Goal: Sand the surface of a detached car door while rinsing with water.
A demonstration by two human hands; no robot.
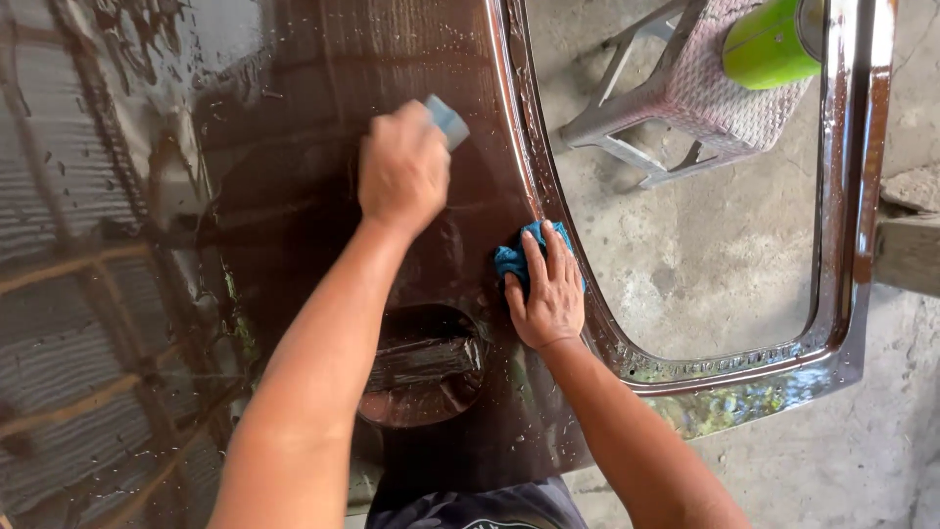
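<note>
Left hand (403, 168) closed round grey block (447, 120), pressed flat on wet brown door (294, 118), far-left of right hand (545, 294), which presses blue cloth (511, 259) at the window-frame edge, nearer me.

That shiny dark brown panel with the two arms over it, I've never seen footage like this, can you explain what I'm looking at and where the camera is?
The camera sits on a person's head and looks down, so the two bare arms are that person's own. The wet brown panel is a car door lying flat, with a recessed handle pocket and an open window frame. Through the frame you see concrete floor, a plastic stool and a green container. The left hand has a grip on a small grey-blue block pressed to the panel. The right hand rests on a blue cloth at the frame's edge.
</note>
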